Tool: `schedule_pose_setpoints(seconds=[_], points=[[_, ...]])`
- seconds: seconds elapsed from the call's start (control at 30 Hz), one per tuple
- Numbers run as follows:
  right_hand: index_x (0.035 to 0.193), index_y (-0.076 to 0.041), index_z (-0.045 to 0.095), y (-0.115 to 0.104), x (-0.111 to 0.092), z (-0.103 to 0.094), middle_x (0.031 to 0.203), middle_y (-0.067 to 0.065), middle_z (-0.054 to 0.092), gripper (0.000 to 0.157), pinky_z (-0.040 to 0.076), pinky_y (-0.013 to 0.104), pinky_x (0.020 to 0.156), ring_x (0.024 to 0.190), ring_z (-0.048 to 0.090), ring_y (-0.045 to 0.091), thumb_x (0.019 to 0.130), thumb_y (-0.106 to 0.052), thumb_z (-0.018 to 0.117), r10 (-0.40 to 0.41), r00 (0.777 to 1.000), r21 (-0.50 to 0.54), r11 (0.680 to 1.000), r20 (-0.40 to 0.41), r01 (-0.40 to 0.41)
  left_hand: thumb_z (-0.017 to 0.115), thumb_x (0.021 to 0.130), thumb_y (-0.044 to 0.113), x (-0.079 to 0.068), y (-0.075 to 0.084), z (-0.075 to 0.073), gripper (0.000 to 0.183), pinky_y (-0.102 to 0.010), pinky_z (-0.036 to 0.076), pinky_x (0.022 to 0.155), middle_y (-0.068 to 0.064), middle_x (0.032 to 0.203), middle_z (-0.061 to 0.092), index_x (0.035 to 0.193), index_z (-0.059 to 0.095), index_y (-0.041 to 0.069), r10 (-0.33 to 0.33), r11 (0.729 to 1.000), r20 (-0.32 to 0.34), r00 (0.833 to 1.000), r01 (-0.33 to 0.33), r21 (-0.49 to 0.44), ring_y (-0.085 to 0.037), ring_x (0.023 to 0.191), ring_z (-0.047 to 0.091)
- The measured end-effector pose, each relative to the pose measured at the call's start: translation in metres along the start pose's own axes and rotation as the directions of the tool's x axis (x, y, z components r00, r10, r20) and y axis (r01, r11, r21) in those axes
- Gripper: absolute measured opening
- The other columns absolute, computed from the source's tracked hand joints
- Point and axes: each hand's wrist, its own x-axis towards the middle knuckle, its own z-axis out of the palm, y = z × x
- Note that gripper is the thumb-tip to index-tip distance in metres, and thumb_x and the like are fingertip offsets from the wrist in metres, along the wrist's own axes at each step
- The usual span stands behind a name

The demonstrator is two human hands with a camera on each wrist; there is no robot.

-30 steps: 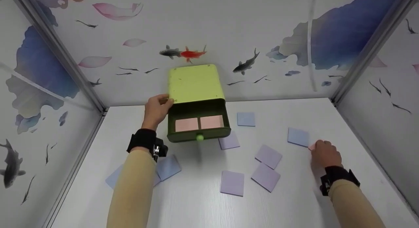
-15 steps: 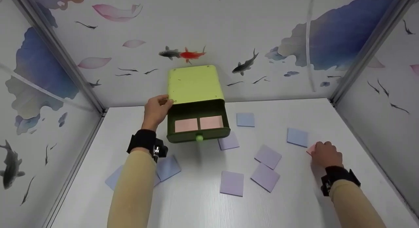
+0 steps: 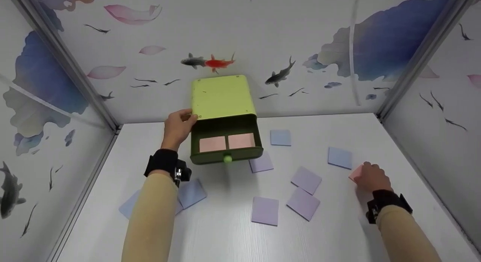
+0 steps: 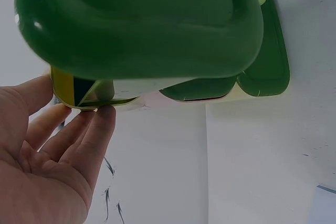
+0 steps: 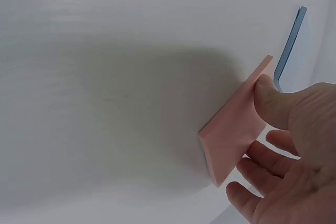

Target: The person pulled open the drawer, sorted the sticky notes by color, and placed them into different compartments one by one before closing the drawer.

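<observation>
My left hand (image 3: 176, 126) holds the front left corner of a yellow-green drawer box (image 3: 221, 96), thumb on top and fingers at the side. The box's dark green drawer (image 3: 248, 153), with a round knob (image 3: 227, 159), is pulled out. Inside lie two pink sticky-note pads, one on the left (image 3: 212, 144) and one on the right (image 3: 241, 140). At the right, my right hand (image 3: 374, 178) pinches another pink sticky-note pad (image 5: 233, 129) between thumb and fingers. In the right wrist view this pad is tilted, its lower edge at the table; whether it touches is unclear.
A blue pad (image 3: 340, 157) lies just beyond my right hand. Several purple pads (image 3: 265, 211) are spread over the white table (image 3: 225, 235). Another blue pad (image 3: 280, 137) lies right of the box; more (image 3: 192, 193) lie by my left forearm. Printed walls enclose the table.
The pink pad at my right hand has shifted slightly left and towards me, and more of it shows. My left hand keeps its grip on the box. The head view has drifted a little.
</observation>
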Motion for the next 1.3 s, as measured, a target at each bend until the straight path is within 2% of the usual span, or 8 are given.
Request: schedule_pose_setpoints(seconds=[0.27,0.43,0.67,0.77,0.9,1.03,1.2,1.3], points=[[0.112,0.025,0.044,-0.003,-0.005,-0.002,0.099,0.04,0.043,0.054,0.048,0.062,0.075,0.083,0.048,0.045,0.087,-0.018,0.064,-0.005,0.998,-0.024,1.0,-0.058,0.003,0.056,0.099,0.03,0.001,-0.001,0.001,0.048,-0.043,0.043,0.107,-0.015,0.137,0.058,0.142,0.05,0.007,-0.004,1.0,0.009,1.0,0.004,0.001,-0.029,0.13,0.052],[0.109,0.024,0.047,-0.004,-0.006,-0.001,0.096,0.04,0.048,0.056,0.05,0.063,0.075,0.082,0.053,0.047,0.083,-0.019,0.071,-0.037,0.991,-0.026,0.999,-0.13,0.034,0.056,0.099,0.029,0.0,-0.001,0.001,0.048,-0.043,0.043,0.107,-0.015,0.136,0.059,0.141,0.051,0.007,-0.014,1.0,0.0,1.0,0.014,-0.006,-0.028,0.129,0.053],[0.111,0.022,0.047,-0.009,-0.008,-0.004,0.096,0.038,0.058,0.055,0.052,0.061,0.078,0.083,0.06,0.047,0.083,-0.016,0.075,-0.064,0.986,-0.061,0.997,-0.151,0.055,0.057,0.099,0.029,0.0,0.0,0.001,0.048,-0.043,0.043,0.107,-0.014,0.135,0.059,0.14,0.052,0.006,-0.018,1.0,-0.004,1.0,0.018,-0.013,-0.027,0.128,0.053],[0.116,0.021,0.047,-0.011,-0.007,-0.004,0.097,0.037,0.059,0.053,0.053,0.059,0.079,0.083,0.061,0.045,0.085,-0.013,0.073,-0.066,0.984,-0.064,0.996,-0.166,0.056,0.057,0.099,0.029,0.0,0.001,0.001,0.048,-0.043,0.043,0.107,-0.015,0.135,0.059,0.141,0.051,0.006,-0.007,1.0,-0.003,1.0,0.007,-0.008,-0.028,0.129,0.053],[0.121,0.018,0.052,-0.014,-0.007,-0.007,0.105,0.037,0.062,0.042,0.054,0.059,0.075,0.085,0.063,0.046,0.089,-0.008,0.063,-0.051,0.983,-0.026,0.999,-0.178,0.047,0.057,0.099,0.029,0.0,0.0,0.0,0.048,-0.043,0.043,0.108,-0.016,0.135,0.059,0.14,0.052,0.005,0.012,1.0,-0.005,1.0,-0.012,0.008,-0.029,0.129,0.053],[0.117,0.013,0.06,-0.016,-0.005,-0.013,0.106,0.036,0.064,0.031,0.054,0.056,0.067,0.086,0.064,0.049,0.092,-0.005,0.055,-0.032,0.984,0.015,0.999,-0.175,0.035,0.057,0.099,0.029,0.0,0.0,0.0,0.048,-0.043,0.044,0.107,-0.016,0.135,0.059,0.14,0.052,0.005,0.014,1.0,0.0,1.0,-0.014,0.009,-0.029,0.129,0.053],[0.113,0.01,0.064,-0.02,-0.004,-0.021,0.105,0.035,0.065,0.028,0.053,0.053,0.063,0.084,0.064,0.05,0.094,-0.006,0.051,-0.021,0.988,0.032,0.999,-0.154,0.026,0.056,0.099,0.028,0.0,-0.001,0.0,0.047,-0.042,0.044,0.106,-0.016,0.136,0.059,0.141,0.051,0.005,0.004,1.0,0.008,1.0,-0.004,-0.003,-0.028,0.128,0.054],[0.11,0.01,0.067,-0.02,-0.003,-0.021,0.103,0.034,0.066,0.027,0.053,0.055,0.063,0.084,0.064,0.05,0.094,-0.006,0.051,-0.041,0.983,0.041,0.998,-0.177,0.049,0.056,0.099,0.028,0.002,-0.002,0.001,0.048,-0.042,0.044,0.106,-0.015,0.136,0.059,0.141,0.051,0.006,-0.003,1.0,0.01,1.0,0.003,-0.012,-0.028,0.127,0.054]])
